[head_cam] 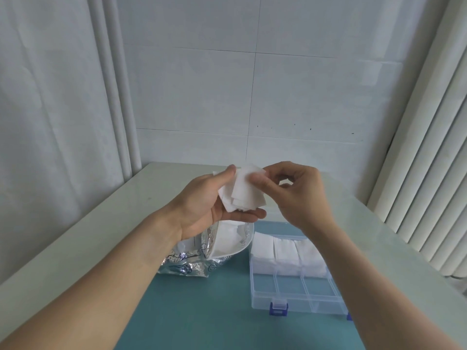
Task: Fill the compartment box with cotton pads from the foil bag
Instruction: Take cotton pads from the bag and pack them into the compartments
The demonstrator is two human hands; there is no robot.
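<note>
Several square cotton pads [240, 195] are in my left hand [209, 205], stacked loosely above the table, with my thumb pressing on them from the top and my fingers under them. My right hand [295, 190] pinches the upper edge of the front pad between thumb and forefinger. Below my hands the foil bag [192, 261] lies open on the teal mat [202, 311], and more white pads show in its mouth. Just beside it, to the right, stands the clear compartment box [298, 281] with blue latches [278, 308]. Its far row holds pads; the near row has none. The mat lies on a pale table [88, 236] against the tiled wall [252, 84].
</note>
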